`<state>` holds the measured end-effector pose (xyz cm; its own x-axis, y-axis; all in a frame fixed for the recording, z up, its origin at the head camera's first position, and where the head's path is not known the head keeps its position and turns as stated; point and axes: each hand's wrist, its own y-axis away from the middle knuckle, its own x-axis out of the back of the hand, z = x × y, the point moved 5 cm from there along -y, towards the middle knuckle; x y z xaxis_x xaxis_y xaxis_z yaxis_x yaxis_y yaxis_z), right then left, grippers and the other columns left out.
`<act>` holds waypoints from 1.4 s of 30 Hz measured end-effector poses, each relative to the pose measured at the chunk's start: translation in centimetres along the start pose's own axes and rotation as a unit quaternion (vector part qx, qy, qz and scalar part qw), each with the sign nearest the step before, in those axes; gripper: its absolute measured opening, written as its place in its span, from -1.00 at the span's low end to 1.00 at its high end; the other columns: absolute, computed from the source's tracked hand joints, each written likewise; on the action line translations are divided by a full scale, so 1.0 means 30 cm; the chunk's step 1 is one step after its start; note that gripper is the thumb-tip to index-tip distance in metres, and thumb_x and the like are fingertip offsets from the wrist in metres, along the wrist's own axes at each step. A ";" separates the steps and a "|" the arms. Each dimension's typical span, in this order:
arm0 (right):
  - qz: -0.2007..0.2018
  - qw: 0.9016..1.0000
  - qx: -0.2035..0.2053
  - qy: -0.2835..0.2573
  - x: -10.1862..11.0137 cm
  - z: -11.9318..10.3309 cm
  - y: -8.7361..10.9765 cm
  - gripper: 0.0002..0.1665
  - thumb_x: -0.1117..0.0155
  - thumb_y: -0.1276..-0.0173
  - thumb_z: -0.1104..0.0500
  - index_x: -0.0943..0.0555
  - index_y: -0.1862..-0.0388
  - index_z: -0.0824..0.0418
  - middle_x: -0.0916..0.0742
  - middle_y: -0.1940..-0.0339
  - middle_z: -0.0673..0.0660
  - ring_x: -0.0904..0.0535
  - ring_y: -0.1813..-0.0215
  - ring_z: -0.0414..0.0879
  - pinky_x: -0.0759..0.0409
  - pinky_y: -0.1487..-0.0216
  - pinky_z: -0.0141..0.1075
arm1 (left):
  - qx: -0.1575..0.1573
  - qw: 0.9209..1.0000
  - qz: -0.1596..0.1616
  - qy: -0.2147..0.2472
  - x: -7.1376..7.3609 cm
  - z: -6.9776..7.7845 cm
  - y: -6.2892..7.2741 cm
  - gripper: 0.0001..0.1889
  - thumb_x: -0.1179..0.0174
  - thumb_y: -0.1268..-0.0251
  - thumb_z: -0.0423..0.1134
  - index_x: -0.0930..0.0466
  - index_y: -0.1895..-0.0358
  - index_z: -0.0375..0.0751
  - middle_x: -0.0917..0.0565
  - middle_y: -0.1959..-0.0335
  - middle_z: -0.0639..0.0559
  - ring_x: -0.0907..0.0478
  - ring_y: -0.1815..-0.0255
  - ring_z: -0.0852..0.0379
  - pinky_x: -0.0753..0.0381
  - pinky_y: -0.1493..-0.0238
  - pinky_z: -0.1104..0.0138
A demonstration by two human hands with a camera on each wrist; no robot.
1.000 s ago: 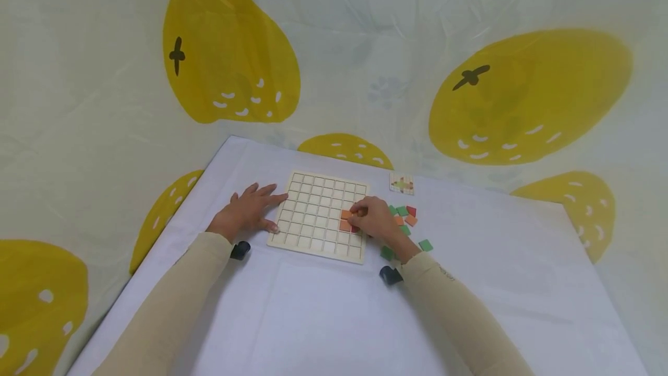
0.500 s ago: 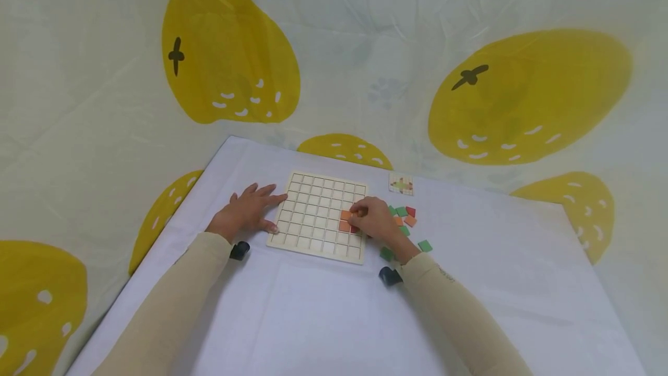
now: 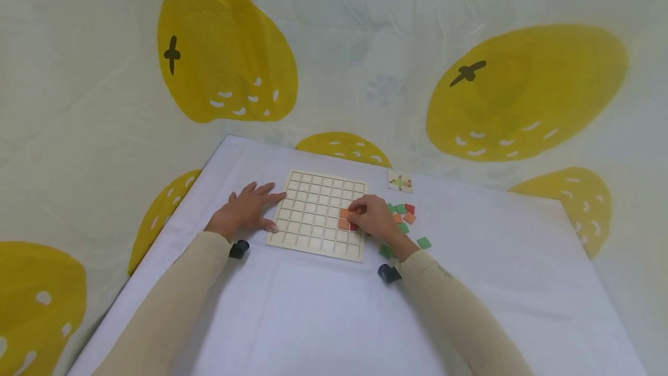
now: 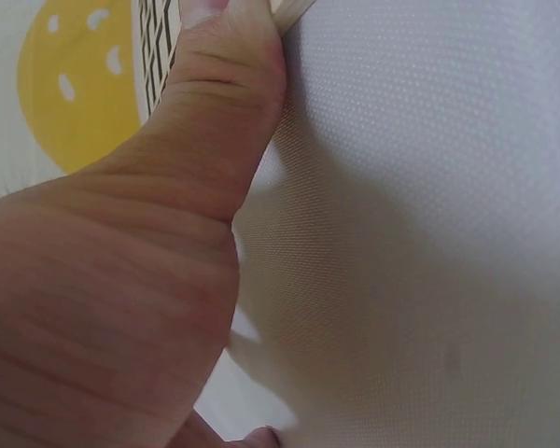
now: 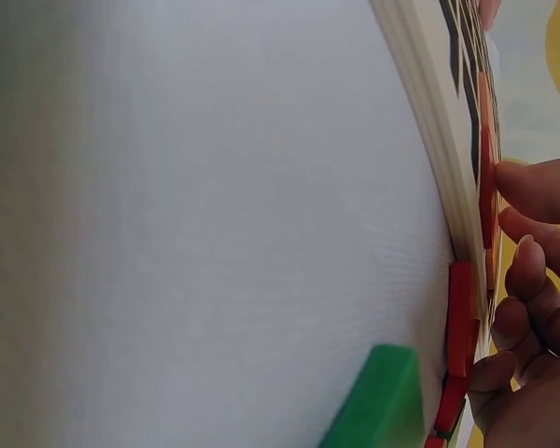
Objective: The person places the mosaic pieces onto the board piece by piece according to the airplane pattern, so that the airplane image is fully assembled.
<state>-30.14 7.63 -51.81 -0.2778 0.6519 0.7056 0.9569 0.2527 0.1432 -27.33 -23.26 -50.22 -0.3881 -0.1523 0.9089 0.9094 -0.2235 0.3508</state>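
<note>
A pale wooden grid board lies on the white-covered table in the head view. My left hand rests at its left side with fingers spread, thumb and a fingertip at the rim. At the board's right part, my right hand has thumb and index finger brought together over the tiles. In the right wrist view, those fingertips are on a red tile lying on the grid, while the other fingers curl. Orange tiles sit in cells just left of the right fingertips. The hand covers part of this group.
Loose green, orange and red tiles lie right of the board, some partly behind the right hand. One green tile lies apart, nearer the right sleeve. A small pattern card lies at the table's back edge, before a fruit-printed curtain.
The head view has shifted slightly. Both hands keep their places at the board, and the tiles look the same.
</note>
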 end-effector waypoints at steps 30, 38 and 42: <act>-0.018 0.998 -0.028 -0.044 0.067 0.030 0.017 -0.78 -0.45 -0.41 0.10 -0.81 0.02 0.11 -0.71 0.10 0.13 -0.62 0.46 0.00 -0.65 0.44 -0.31 | -0.002 1.000 -0.011 0.008 0.002 -0.001 -0.005 0.02 -0.46 -0.13 0.23 -0.11 -0.66 0.34 0.03 -0.77 -0.04 0.21 -0.75 -0.41 0.07 -0.51 -0.56; -0.001 0.999 -0.044 -0.010 0.112 0.062 0.023 -0.79 -0.42 -0.42 0.12 -0.81 0.03 0.12 -0.76 0.11 0.11 -0.64 0.18 0.01 -0.65 0.18 -0.31 | 0.000 1.000 -0.009 0.006 0.003 0.002 -0.007 0.02 -0.45 -0.14 0.24 -0.10 -0.67 0.35 0.03 -0.77 -0.06 0.20 -0.74 -0.42 0.07 -0.51 -0.56; -0.005 0.998 -0.053 0.016 0.127 0.079 0.027 -0.78 -0.40 -0.44 0.08 -0.80 0.01 0.10 -0.76 0.09 0.09 -0.63 0.12 0.00 -0.67 0.10 -0.28 | 0.000 1.000 -0.005 0.010 0.006 0.002 -0.006 0.02 -0.46 -0.14 0.22 -0.12 -0.66 0.33 0.02 -0.77 -0.07 0.20 -0.74 -0.42 0.08 -0.50 -0.56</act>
<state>-30.62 12.01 -50.65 -0.2865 0.6264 0.7250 0.9581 0.1812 0.2220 -27.57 -23.21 -50.10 -0.3994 -0.1685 0.9012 0.9057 -0.2247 0.3595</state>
